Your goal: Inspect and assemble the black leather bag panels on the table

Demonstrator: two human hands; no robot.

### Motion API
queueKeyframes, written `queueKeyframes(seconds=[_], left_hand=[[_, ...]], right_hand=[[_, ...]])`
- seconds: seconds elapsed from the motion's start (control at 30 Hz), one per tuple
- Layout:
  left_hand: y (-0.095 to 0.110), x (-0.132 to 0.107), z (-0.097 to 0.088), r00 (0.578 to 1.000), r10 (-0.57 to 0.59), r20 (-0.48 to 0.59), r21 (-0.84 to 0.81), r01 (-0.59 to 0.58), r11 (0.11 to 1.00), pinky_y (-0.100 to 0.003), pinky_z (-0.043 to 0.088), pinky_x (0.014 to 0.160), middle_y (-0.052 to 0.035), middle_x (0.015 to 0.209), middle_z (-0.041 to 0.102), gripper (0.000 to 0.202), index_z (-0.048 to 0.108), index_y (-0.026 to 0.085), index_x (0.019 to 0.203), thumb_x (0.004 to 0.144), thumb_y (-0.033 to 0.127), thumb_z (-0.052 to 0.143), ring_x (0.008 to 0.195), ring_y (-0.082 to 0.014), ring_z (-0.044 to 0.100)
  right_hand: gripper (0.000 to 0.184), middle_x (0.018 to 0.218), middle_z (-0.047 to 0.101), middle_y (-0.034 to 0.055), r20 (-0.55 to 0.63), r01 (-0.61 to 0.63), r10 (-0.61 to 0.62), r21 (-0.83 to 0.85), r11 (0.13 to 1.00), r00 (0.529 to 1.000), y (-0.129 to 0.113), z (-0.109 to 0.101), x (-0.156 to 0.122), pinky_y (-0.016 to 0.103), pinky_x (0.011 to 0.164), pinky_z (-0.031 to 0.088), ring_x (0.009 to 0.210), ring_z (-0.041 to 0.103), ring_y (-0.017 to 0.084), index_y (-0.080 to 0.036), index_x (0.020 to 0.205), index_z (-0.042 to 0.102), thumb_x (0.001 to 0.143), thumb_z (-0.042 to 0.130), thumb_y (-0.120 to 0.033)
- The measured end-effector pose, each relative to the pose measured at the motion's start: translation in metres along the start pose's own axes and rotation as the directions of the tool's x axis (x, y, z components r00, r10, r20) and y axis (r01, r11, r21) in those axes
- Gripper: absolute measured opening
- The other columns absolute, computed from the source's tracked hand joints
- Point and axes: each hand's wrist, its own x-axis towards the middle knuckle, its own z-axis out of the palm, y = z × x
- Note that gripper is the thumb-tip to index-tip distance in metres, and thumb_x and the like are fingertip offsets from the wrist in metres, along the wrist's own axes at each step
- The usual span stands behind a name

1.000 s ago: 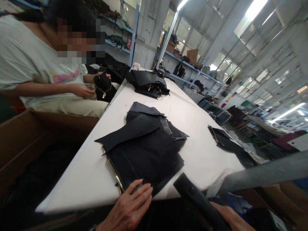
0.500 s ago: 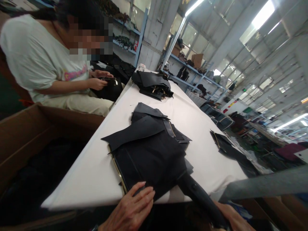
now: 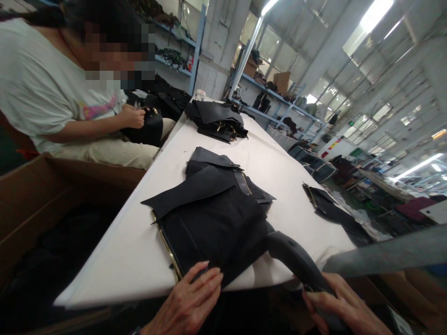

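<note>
Black leather-like pieces with a gold zipper lie stacked on the white table; the topmost fabric piece (image 3: 223,223) reaches the near edge. My left hand (image 3: 190,295) rests on its near edge beside the zipper (image 3: 169,249), fingers stretched out and lying flat. At lower right, my right hand (image 3: 344,302) is wrapped round the handle of a black handheld tool (image 3: 296,253) with a curved body; its exact kind is unclear. The tool's front end meets the right side of the fabric piece in view; I cannot tell whether they touch.
A white table (image 3: 118,260) runs away from me. Farther up lies another black stack (image 3: 216,118), and a black zippered piece (image 3: 331,207) is at right. A cardboard box (image 3: 70,174) stands left, a grey bar (image 3: 384,258) right. A co-worker (image 3: 45,93) sits left, handling a black item.
My right hand has come further into view, and the tool's body has swung up and right. My left hand stays on the fabric. The co-worker's hands have drawn together.
</note>
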Motion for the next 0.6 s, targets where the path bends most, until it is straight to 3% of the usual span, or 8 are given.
queueKeyframes(seconds=[0.1,0.37,0.5,0.6], left_hand=[[0.0,0.0,-0.001,1.0,0.014,0.019,0.006,-0.014,1.0,-0.045,0.043,0.099,-0.0074,0.123,0.059,0.034,0.053,0.013,0.118,0.089,0.008,0.037,0.12,-0.0224,0.046],[0.0,0.007,-0.013,0.996,0.086,-0.013,0.072,-0.085,0.994,-0.041,0.044,0.096,-0.0089,0.116,0.063,0.037,0.057,0.012,0.114,0.088,0.004,0.032,0.115,-0.0214,0.051],[0.005,0.011,-0.036,0.989,0.104,-0.102,0.127,-0.091,0.988,-0.035,0.034,0.105,-0.0083,0.105,0.069,0.028,0.063,0.012,0.102,0.087,0.011,0.039,0.107,-0.0185,0.057],[-0.009,0.001,-0.056,0.988,0.071,-0.14,0.153,-0.049,0.987,-0.033,0.023,0.111,-0.0075,0.104,0.068,0.023,0.062,0.011,0.102,0.086,0.021,0.049,0.109,-0.0174,0.055]], right_hand=[[0.036,0.047,0.049,-0.0028,-0.034,0.074,-0.074,-0.004,0.997,0.997,-0.002,-0.005,0.003,0.024,0.048,0.04,0.045,0.048,0.014,-0.017,0.062,0.05,0.076,0.048,-0.05],[0.035,0.05,0.054,0.0014,-0.276,0.177,-0.204,-0.118,0.977,0.939,0.006,-0.04,-0.009,0.027,0.048,0.042,0.048,0.052,0.017,-0.02,0.055,0.05,0.077,0.049,-0.047],[0.034,0.051,0.056,0.0016,-0.272,0.13,-0.157,-0.116,0.985,0.949,0.019,-0.031,-0.032,0.029,0.055,0.047,0.054,0.056,0.021,-0.021,0.059,0.053,0.076,0.051,-0.051],[0.033,0.076,0.067,0.0042,-0.281,0.09,-0.119,-0.111,0.99,0.952,0.042,-0.019,-0.044,0.034,0.073,0.051,0.082,0.061,0.029,-0.022,0.077,0.064,0.072,0.056,-0.054]])
